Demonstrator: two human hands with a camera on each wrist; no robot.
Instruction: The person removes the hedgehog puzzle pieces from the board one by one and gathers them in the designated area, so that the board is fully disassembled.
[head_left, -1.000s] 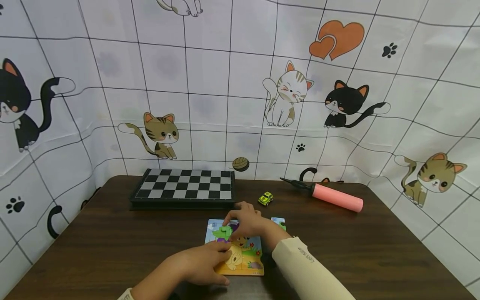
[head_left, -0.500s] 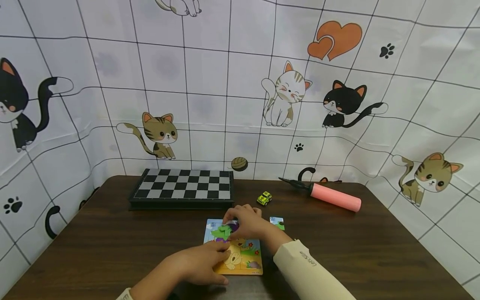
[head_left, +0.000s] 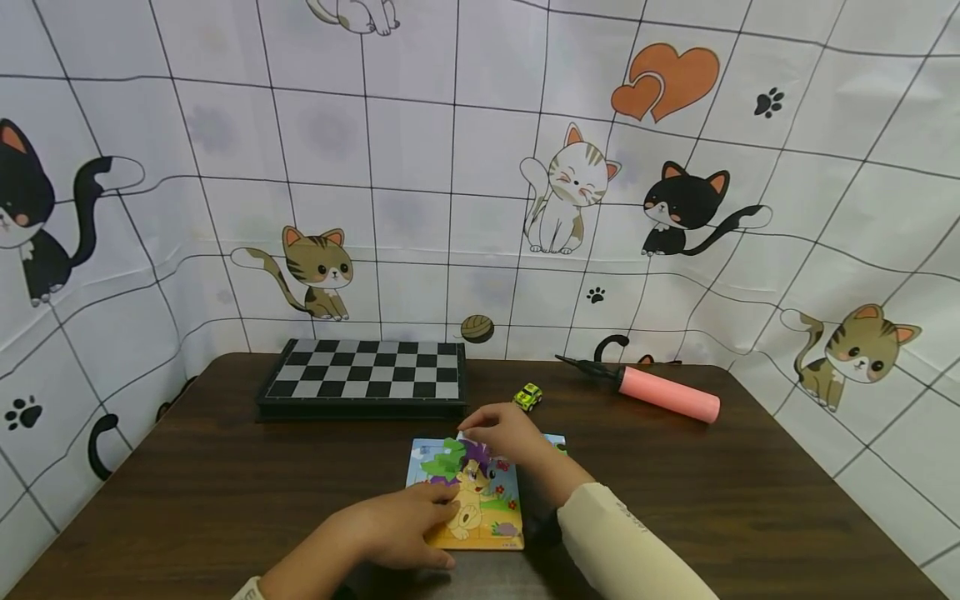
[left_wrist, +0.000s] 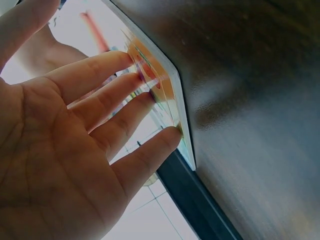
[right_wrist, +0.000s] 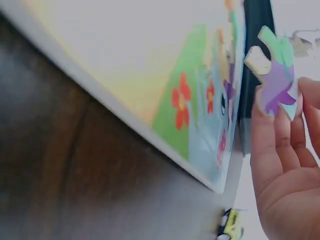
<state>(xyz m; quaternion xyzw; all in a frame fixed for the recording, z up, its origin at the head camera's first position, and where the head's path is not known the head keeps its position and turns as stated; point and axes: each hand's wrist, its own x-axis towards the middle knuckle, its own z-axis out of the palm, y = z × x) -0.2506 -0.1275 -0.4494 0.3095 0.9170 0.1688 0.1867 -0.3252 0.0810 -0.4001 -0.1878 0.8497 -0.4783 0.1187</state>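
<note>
A jigsaw puzzle board (head_left: 498, 518) with a cartoon animal in purple, green and yellow lies flat on the table. Over its top edge, my right hand (head_left: 513, 429) pinches a puzzle piece (right_wrist: 280, 82) between thumb and fingers; the right wrist view shows its purple and green print and knobbed outline, raised off the board. My left hand (head_left: 401, 523) rests at the board's left side. Its fingers (left_wrist: 132, 117) are straight and spread, with the tips on the board's surface. Partly behind the right hand lies another puzzle piece (head_left: 557, 440), blue and green, beyond the board's upper right corner.
A black and grey checkered game board box (head_left: 367, 375) stands at the back left. Behind the right hand is a small yellow toy car (head_left: 528, 397), and a pink hand pump (head_left: 667, 394) lies at the back right. A cat-print sheet (head_left: 420, 208) hangs behind the dark table (head_left: 225, 500).
My right hand has lifted from the puzzle's upper part and shifted slightly up and right, with a piece pinched in it. More of the animal's face now shows. The left hand stays put.
</note>
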